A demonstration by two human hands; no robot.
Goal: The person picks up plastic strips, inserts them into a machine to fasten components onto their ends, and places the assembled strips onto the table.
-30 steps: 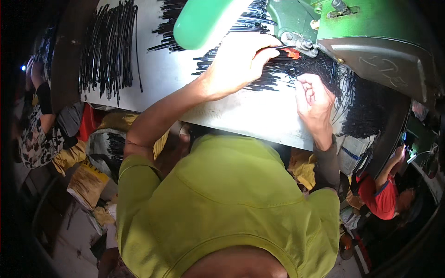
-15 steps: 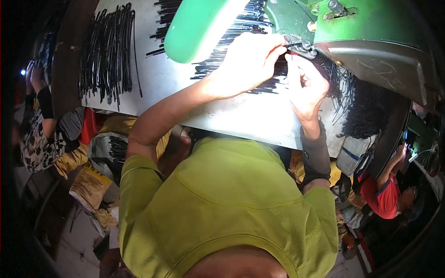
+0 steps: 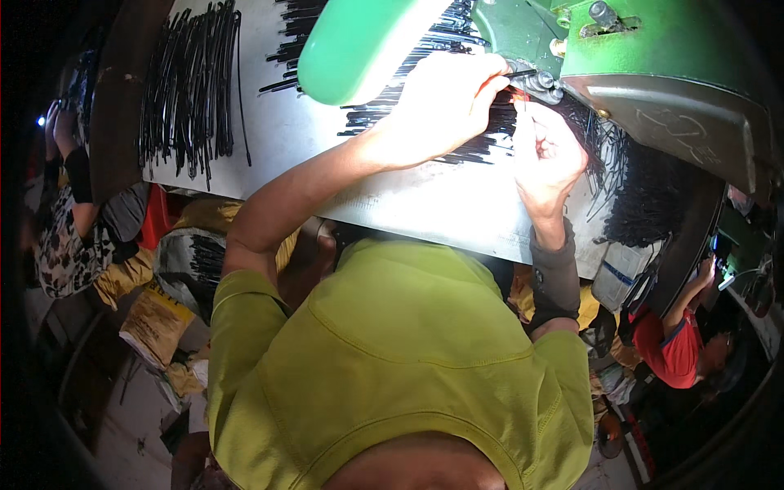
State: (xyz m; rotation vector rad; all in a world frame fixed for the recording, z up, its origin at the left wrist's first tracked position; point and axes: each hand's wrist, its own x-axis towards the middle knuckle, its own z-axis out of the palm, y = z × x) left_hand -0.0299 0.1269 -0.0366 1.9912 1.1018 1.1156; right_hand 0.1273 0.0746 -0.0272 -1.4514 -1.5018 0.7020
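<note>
Strip (image 3: 521,73), thin and black, sticks out to the right from the fingertips of the left hand (image 3: 447,106), at the metal rollers (image 3: 542,83) of a green machine (image 3: 653,49). The left hand has its thumb and forefinger pinched together on the strip, palm turned down. Just below the rollers is a small orange-red spot, and the right hand (image 3: 550,155) is close by it, its fingers curled and its thumb and forefinger tips near each other; glare hides whether anything is between them.

Under and around the left hand, more black strips (image 3: 359,121) lie side by side on a pale table (image 3: 441,200). A green lamp (image 3: 351,53) hangs over them and lights the hands brightly. At the table's left, another batch of black strips (image 3: 188,98) lies in a row, one strip a little apart on its right side. To the right of the right hand, a dense dark heap (image 3: 645,196) spreads below the machine.

A dark sleeve (image 3: 557,282) covers the right forearm, and the person wears a yellow-green shirt (image 3: 416,318). Beyond, a person in a red shirt (image 3: 674,351) is at the far right, and another in patterned clothes (image 3: 69,249) at the far left
</note>
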